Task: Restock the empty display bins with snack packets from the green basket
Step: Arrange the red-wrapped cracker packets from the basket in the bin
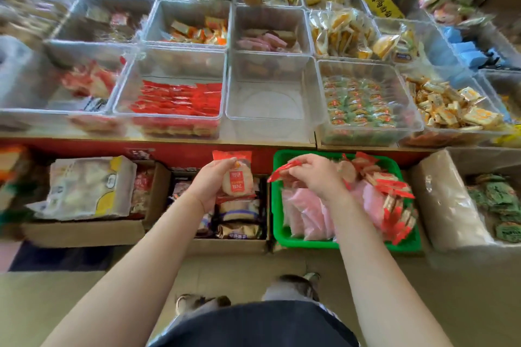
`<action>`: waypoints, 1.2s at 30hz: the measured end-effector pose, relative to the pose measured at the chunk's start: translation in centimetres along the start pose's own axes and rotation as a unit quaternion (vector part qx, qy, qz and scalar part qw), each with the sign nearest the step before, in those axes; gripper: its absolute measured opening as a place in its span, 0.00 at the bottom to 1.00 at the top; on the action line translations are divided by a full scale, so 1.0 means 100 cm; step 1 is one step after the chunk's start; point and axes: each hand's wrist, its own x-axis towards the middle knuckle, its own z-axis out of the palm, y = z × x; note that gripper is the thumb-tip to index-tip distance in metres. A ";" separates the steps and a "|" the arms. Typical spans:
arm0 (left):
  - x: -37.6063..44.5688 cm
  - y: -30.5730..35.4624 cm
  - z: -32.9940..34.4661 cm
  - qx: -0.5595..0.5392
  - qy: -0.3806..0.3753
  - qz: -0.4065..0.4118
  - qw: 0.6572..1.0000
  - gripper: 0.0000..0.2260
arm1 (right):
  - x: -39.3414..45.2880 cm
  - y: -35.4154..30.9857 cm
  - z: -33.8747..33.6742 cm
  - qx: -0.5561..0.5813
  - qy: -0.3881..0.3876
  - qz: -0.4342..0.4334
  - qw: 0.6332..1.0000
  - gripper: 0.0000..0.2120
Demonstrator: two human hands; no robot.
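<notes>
The green basket (284, 236) stands on the floor at centre right, holding pink packets and red-and-white rice cracker packets. My left hand (210, 182) grips an orange-red rice cracker packet (236, 175) upright, left of the basket and below the counter edge. My right hand (314, 173) pinches another red packet (283, 172) over the basket's far left corner. An empty clear display bin (270, 124) sits on the counter just above both hands, in the front row's middle.
Clear bins of snacks flank the empty one: red packets (177, 101) to its left, green-orange ones (358, 101) to its right. On the floor, cardboard boxes (84, 231) of packets line up left of the basket, and another box (451, 200) stands right of it. My feet show below.
</notes>
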 end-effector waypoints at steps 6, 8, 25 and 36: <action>-0.006 0.018 -0.127 0.041 0.037 0.024 0.998 0.10 | -0.006 -0.031 0.121 -0.201 0.138 -0.131 0.961 0.02; -0.003 0.021 -0.156 0.037 0.037 0.028 0.998 0.10 | -0.007 -0.042 0.147 -0.213 0.132 -0.162 0.954 0.02; 0.110 0.111 -0.233 0.006 0.003 -0.009 1.000 0.19 | 0.139 -0.104 0.218 0.216 -0.027 0.081 0.973 0.23; 0.228 0.190 -0.259 0.290 0.195 0.233 0.908 0.09 | 0.226 -0.137 0.238 0.241 0.011 0.086 0.967 0.13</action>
